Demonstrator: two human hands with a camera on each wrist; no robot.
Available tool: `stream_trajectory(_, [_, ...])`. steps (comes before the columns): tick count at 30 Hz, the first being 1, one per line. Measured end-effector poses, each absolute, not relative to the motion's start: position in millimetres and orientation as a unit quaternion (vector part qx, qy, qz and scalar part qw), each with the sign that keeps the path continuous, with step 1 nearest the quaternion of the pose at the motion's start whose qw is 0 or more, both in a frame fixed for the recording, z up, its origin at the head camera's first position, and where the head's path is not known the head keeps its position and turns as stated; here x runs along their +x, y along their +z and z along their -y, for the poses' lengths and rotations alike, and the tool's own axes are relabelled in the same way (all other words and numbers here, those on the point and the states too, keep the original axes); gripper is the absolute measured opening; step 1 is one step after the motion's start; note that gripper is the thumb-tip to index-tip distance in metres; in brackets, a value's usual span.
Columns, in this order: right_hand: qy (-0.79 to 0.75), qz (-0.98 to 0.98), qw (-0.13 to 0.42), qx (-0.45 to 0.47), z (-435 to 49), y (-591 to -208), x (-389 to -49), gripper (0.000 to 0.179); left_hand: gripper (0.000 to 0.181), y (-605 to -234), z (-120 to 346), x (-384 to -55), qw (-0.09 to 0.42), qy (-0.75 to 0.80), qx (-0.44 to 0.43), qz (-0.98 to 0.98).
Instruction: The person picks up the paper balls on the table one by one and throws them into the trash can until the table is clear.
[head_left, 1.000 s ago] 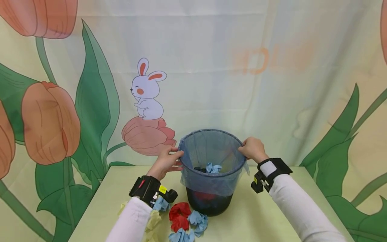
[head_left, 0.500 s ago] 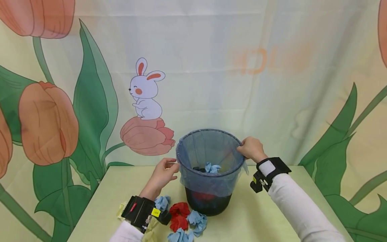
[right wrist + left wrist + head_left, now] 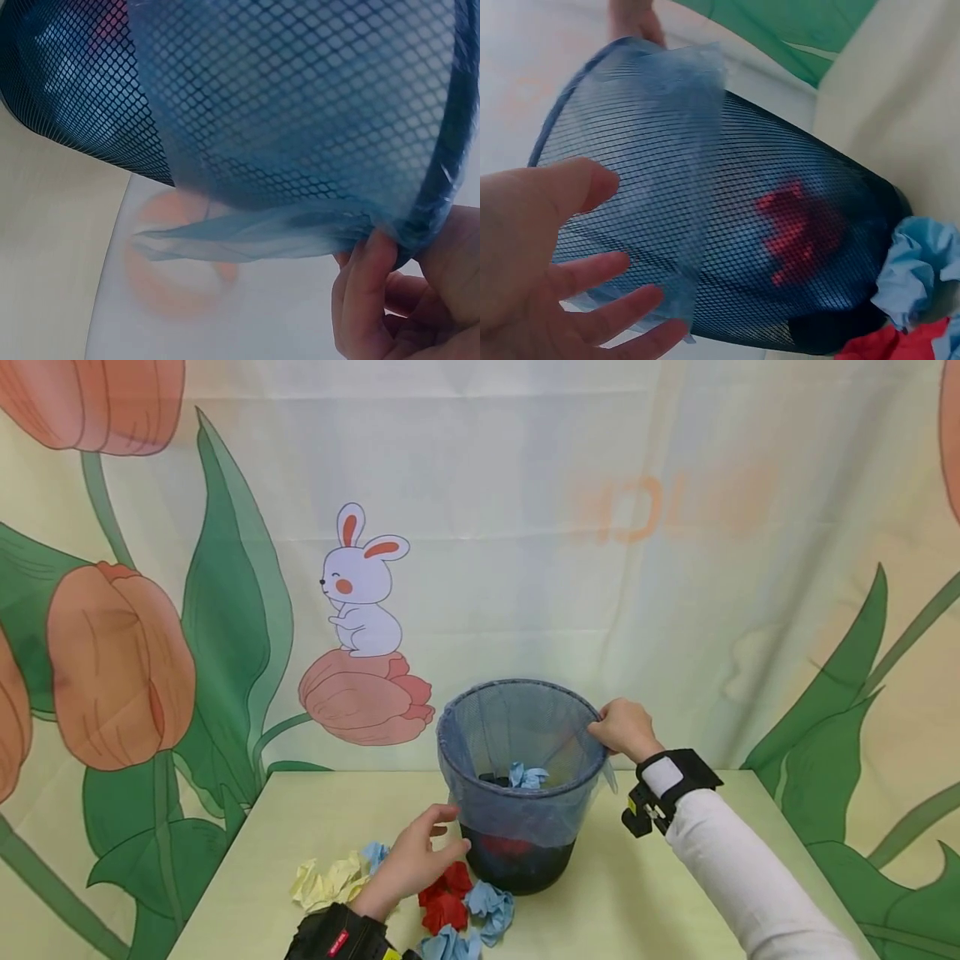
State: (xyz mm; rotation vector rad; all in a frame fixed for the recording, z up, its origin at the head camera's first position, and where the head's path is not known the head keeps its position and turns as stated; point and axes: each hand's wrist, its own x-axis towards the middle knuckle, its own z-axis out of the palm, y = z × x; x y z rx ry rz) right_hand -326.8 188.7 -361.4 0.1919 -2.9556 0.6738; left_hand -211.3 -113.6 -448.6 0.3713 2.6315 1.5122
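Nearest you, crumpled blue paper (image 3: 491, 912) and crumpled red paper (image 3: 444, 910) lie on the table (image 3: 667, 902) in front of the bin, with crumpled yellow paper (image 3: 322, 885) off to their left. Your left hand (image 3: 414, 860) is empty, its fingers parted and slightly bent, just beside the bin's lower left side; you cannot tell here whether it touches. The black mesh bin (image 3: 517, 864) stands upright, its blue plastic liner (image 3: 517, 818) folded over the rim, with more blue paper inside. Your right hand (image 3: 628, 731) grips the rim and liner at the right. Beyond hangs a curtain (image 3: 525, 568) printed with tulips and a rabbit.
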Motion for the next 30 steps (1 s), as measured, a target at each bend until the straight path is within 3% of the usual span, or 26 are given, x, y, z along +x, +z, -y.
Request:
stream_trajectory(16, [0.22,0.971,0.056,0.08,-190,-355,-319,0.041,0.054,-482,113,-182,0.11,0.322,0.234,-0.911])
stream_trajectory(25, [0.218,0.972,0.05,0.067,-190,-355,-319,0.041,0.065,-509,111,-174,0.073,0.199,0.265,-0.941])
stream_trajectory(30, [0.217,0.972,0.05,0.068,-190,-358,-321,0.041,0.07,-525,108,-169,0.059,0.116,0.241,-0.962])
